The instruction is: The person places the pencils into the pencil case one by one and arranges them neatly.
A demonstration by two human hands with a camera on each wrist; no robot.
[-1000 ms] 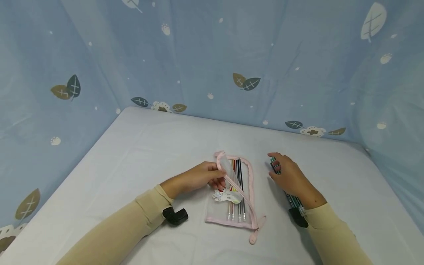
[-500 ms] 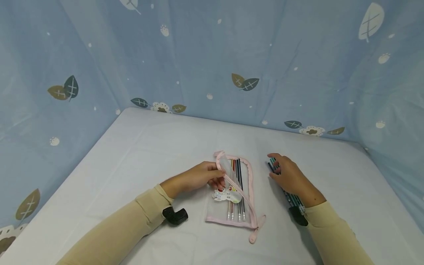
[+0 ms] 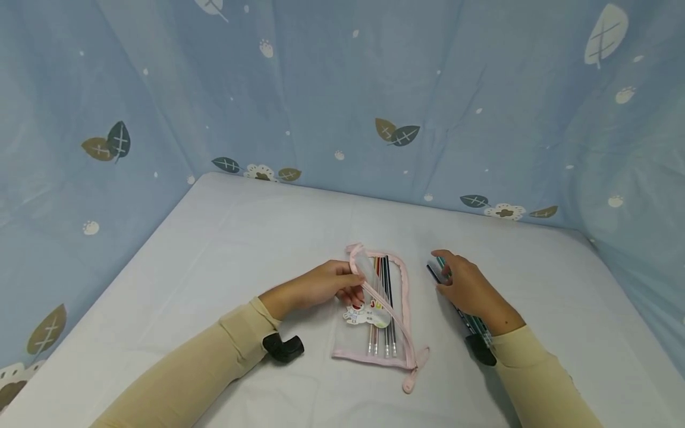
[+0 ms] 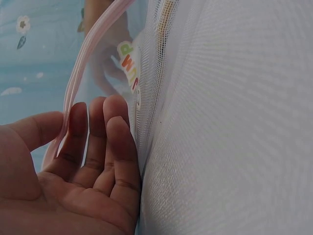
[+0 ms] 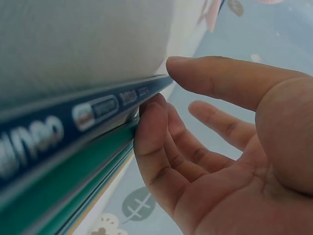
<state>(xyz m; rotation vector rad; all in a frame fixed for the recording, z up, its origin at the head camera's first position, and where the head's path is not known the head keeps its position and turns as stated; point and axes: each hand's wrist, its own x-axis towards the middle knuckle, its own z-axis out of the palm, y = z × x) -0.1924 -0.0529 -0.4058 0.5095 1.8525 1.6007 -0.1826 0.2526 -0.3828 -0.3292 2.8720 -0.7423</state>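
The pink trim (image 4: 78,68) of the mesh pouch (image 3: 349,345) is pinched between thumb and forefinger of the left hand (image 3: 323,286), and its edge is raised. At the right hand (image 3: 472,290), the thumb is set by the end of a dark blue pencil (image 5: 98,115), with fingertips against it and the green pencils (image 5: 73,169); whether anything is clamped there cannot be told. If held only by its end, the pencil could swing or slip; careless contact could scatter the bunch. Were the trim released, the opening could be closed by its own slack, and a point could be caught in the mesh. Several pencils (image 3: 387,291) are seen within the pouch, laid flat at the near middle of the table (image 3: 257,226). The surface is covered in faintly creased white; beyond its left, far and right edges, blue curtains (image 3: 321,71) printed with leaves are hung.
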